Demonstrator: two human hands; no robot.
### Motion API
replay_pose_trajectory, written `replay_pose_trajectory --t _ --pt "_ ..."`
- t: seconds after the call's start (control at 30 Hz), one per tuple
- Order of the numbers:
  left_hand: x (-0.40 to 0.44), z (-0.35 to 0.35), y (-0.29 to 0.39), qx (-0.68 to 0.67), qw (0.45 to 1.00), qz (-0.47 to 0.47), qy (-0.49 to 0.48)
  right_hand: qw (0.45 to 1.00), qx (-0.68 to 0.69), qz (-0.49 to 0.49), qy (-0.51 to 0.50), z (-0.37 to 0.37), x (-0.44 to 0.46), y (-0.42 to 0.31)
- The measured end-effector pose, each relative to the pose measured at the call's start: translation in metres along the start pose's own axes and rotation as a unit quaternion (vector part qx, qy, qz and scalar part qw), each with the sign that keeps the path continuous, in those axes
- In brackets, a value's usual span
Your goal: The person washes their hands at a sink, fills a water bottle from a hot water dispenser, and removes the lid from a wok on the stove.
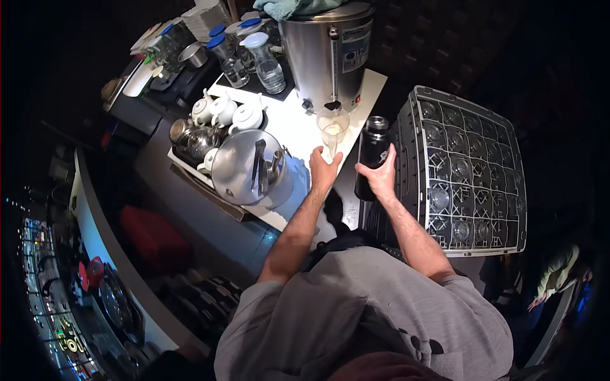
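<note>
A clear measuring jug [333,120] stands beneath the tap of a steel water urn [311,57], its handle pointing towards me. My left hand [325,171] is at the end of that handle, thumb and fingers apart on either side of it. Whether the skin touches the handle is hard to see. In my right hand [381,176] is a black flask [373,149] with a shiny metal top, held upright just off the table's right edge. My thumb and fingers wrap round its middle.
On the white table [298,136] are a large lidded steel pot [244,168] with tongs on top, several white teapots [246,116] and water carafes [268,70]. A rack of glasses [470,171] stands to the right. Another person's hand [539,300] shows at far right.
</note>
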State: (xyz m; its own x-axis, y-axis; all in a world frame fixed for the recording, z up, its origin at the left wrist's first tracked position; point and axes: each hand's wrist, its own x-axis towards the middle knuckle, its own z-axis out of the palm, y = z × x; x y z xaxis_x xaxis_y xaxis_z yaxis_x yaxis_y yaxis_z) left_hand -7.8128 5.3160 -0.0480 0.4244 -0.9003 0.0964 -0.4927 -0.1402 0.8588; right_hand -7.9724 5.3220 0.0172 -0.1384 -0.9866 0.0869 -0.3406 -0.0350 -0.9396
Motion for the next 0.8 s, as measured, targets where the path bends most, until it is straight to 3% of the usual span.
replay_pose_trajectory --t 0.17,0.23,0.37,0.5,0.57,0.67,0.8 --pt "0.035 0.037 -0.032 -0.029 0.998 -0.060 -0.011 0.990 -0.136 0.004 -0.031 0.021 0.026 0.052" --pt "0.044 0.038 -0.027 -0.096 0.990 -0.089 -0.062 0.985 -0.164 0.024 -0.046 0.023 0.035 0.063" --pt "0.066 0.050 -0.043 -0.018 0.990 -0.078 -0.116 0.974 -0.207 0.054 -0.081 0.021 0.054 0.081" --pt "0.061 0.048 -0.039 -0.050 0.985 -0.052 -0.158 0.965 -0.224 0.080 -0.109 0.022 0.072 0.091" --pt "0.049 0.037 -0.027 -0.031 0.988 -0.051 -0.139 0.966 -0.220 0.071 -0.119 0.023 0.079 0.092" --pt "0.026 0.012 -0.003 -0.055 0.986 -0.122 -0.101 0.957 -0.235 0.066 -0.159 0.026 0.089 0.088" --pt "0.024 0.008 -0.037 -0.075 0.990 -0.113 -0.031 0.942 -0.249 0.055 -0.218 0.035 0.103 0.086"
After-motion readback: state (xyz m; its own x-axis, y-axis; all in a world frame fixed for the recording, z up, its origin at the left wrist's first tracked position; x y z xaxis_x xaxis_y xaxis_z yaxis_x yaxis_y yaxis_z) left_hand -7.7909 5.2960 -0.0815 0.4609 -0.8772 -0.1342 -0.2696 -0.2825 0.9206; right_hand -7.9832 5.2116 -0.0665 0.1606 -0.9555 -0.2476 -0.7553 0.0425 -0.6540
